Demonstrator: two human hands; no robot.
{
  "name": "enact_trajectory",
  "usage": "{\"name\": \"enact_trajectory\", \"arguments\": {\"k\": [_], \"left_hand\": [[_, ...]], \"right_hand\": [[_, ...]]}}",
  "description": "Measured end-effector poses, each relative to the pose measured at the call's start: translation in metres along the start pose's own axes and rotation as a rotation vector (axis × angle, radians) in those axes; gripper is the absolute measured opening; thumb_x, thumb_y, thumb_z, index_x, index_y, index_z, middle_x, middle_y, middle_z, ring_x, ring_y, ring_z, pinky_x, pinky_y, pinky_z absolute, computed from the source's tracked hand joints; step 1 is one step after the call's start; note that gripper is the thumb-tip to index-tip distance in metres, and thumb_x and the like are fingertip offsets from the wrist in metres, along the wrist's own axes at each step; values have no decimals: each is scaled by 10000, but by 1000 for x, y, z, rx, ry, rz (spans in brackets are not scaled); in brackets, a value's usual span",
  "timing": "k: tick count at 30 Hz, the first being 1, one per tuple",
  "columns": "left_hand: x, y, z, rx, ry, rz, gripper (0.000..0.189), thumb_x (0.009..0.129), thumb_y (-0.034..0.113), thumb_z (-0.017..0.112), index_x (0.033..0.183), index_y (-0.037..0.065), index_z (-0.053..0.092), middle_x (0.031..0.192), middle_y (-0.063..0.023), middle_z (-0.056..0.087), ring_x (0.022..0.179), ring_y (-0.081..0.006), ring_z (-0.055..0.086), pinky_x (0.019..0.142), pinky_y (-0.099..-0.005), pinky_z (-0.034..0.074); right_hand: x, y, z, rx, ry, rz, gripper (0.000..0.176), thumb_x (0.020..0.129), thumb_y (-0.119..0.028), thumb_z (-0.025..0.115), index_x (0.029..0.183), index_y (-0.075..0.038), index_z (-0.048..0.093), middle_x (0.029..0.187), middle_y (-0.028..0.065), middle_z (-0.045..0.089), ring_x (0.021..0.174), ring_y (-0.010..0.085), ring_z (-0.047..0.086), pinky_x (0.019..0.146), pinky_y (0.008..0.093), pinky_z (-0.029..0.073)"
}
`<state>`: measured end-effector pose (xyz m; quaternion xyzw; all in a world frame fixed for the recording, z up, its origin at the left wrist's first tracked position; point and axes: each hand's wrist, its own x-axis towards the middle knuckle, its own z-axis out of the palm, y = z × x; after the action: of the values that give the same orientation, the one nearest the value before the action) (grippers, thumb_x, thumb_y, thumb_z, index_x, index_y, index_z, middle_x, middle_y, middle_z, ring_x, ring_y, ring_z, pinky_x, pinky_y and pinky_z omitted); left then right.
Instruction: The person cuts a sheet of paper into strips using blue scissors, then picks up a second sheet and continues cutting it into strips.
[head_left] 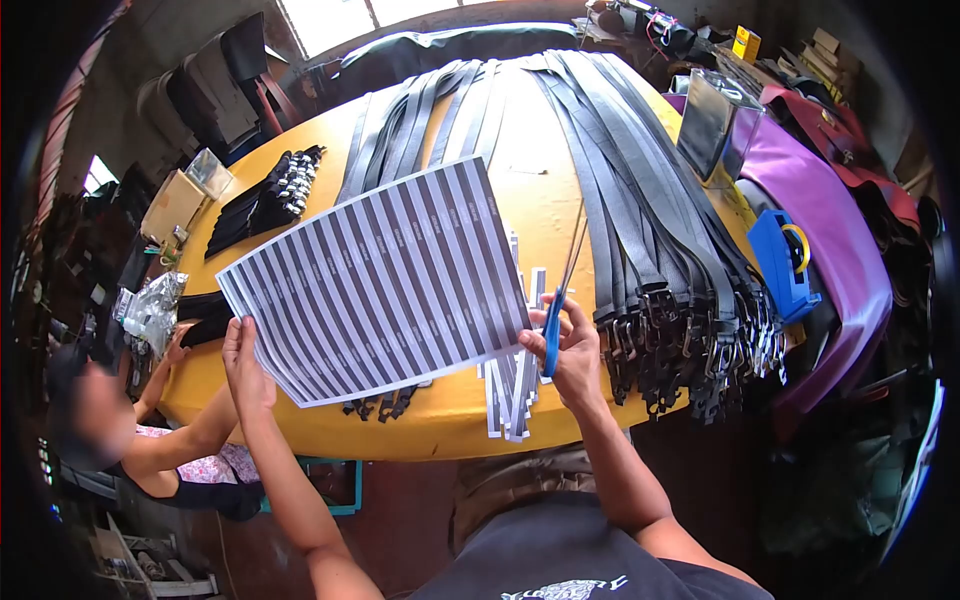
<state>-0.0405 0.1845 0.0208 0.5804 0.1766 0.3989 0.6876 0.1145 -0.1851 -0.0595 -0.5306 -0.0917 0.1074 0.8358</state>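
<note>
A large sheet of paper [370,280], printed with dark and white stripes and small text, is held up tilted over the table. My left hand [246,365] pinches its lower left edge between thumb and fingers. My right hand [570,355] is wrapped round the blue-handled scissors [552,335], whose blades point up and away. Its fingertips are right at the sheet's right edge. Beneath that edge, several cut paper strips [512,395] lie in a loose pile on the yellow-covered table [540,220]. Part of the belts behind is hidden by the sheet.
Dark belts [640,200] with metal buckles [690,345] fill the table's right side; more belts [400,130] lie beyond the sheet. A blue tape dispenser [782,265] stands at the right edge. Black strap pieces [265,200] lie at left, where another person's arm [190,430] reaches in.
</note>
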Motion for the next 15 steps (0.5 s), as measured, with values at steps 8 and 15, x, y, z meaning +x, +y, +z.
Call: {"name": "enact_trajectory", "arguments": {"k": [8,15], "left_hand": [[0,-17,4,-72,-23,3,81,942,150,566,990,91,594,1010,-30,655,878,-114,628,776,-271,513],[-48,-56,-46,-605,-318,-456,602,980,477,288,1392,47,379,1394,-162,431,1253,-341,445,1046,-449,377]], "right_hand": [[-12,-11,1,109,-14,15,470,747,4,737,1168,-24,530,744,-1,577,604,73,583,539,225,523],[-12,-5,-1,336,11,128,474,747,10,730,1172,-41,525,777,18,573,604,62,571,523,224,525]]}}
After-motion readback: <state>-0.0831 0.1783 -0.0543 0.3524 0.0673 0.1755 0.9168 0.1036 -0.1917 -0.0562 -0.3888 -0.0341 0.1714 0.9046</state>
